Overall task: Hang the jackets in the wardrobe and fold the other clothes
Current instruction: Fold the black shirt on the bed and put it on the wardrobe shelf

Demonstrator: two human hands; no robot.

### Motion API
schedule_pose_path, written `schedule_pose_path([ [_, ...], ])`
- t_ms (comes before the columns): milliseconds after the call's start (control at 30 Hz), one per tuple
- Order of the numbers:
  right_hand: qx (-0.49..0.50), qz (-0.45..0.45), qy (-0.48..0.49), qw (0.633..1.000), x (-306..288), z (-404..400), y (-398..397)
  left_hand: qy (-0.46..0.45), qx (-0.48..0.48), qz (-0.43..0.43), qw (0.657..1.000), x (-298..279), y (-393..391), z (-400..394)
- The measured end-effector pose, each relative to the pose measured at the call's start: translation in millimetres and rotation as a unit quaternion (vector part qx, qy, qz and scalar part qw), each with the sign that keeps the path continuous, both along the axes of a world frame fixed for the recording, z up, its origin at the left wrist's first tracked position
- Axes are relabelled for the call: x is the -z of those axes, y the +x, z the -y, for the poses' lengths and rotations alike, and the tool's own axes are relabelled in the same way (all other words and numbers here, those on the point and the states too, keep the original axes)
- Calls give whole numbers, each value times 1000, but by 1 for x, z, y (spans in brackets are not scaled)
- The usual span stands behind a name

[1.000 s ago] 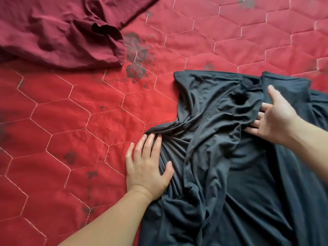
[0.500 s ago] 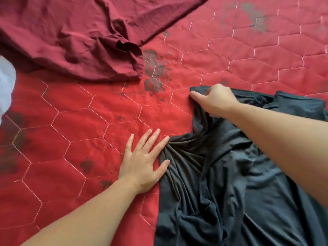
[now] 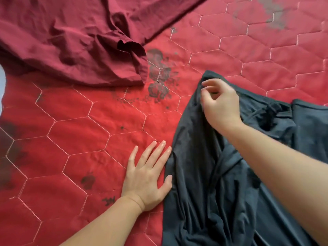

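Observation:
A dark grey garment (image 3: 198, 174) lies crumpled on the red quilt (image 3: 88, 139), filling the lower right. My left hand (image 3: 147, 176) lies flat on the quilt with straight fingers, its thumb and index finger against the garment's left edge. My right hand (image 3: 220, 103) reaches in from the right over the garment's top left corner. Its fingers are curled and pinch the cloth edge there; the hand is slightly blurred. A maroon garment (image 3: 71, 41) lies rumpled at the upper left.
The quilt has white hexagon stitching and dark flower prints (image 3: 159, 77) between the two garments. A sliver of something white (image 3: 1, 86) shows at the left edge.
My right hand has gone from lying on the garment's middle to its top left corner and has pulled that corner up and left. The left side has been drawn straighter. My left hand has stayed flat.

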State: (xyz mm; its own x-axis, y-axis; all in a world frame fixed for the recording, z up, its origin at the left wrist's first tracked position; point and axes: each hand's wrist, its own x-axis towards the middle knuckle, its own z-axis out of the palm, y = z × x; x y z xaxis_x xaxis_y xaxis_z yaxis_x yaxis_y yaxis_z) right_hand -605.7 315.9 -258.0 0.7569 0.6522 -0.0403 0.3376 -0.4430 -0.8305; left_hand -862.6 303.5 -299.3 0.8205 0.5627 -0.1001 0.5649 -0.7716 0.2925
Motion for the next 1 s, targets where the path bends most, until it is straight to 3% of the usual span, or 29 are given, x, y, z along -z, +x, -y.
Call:
schedule_pose_path([
  [100,-86,132,-13,987,-3,62,-4,6,3,5,1000,-1,0,-1],
  [200,-9,203,-65,977,-4,109,37,9,1,2,1000,-3,0,0],
  [300,96,141,-201,965,-6,130,76,6,-1,-2,1000,-4,1,2],
  [400,31,119,-321,939,-9,136,91,1,-3,-4,1000,-5,1,3],
  [467,28,176,-284,942,-18,126,94,2,-4,-3,1000,-5,2,4],
  [533,1,215,-177,960,-33,109,90,0,-5,-2,1000,-5,2,4],
  [633,-77,160,-32,984,-51,80,84,-1,-3,0,1000,-5,2,3],
  [700,-84,160,-46,982,-50,64,89,-2,-3,0,1000,-4,1,3],
  [767,-70,146,-123,979,-39,57,102,-3,-5,1,1000,-4,1,3],
  [867,8,76,-188,979,-24,63,117,-2,-4,3,1000,-4,2,2],
  [933,46,107,-140,983,-22,78,119,-3,-2,3,1000,-4,2,2],
  [1000,10,195,-118,974,-22,106,109,-6,-2,3,1000,-5,2,2],
])
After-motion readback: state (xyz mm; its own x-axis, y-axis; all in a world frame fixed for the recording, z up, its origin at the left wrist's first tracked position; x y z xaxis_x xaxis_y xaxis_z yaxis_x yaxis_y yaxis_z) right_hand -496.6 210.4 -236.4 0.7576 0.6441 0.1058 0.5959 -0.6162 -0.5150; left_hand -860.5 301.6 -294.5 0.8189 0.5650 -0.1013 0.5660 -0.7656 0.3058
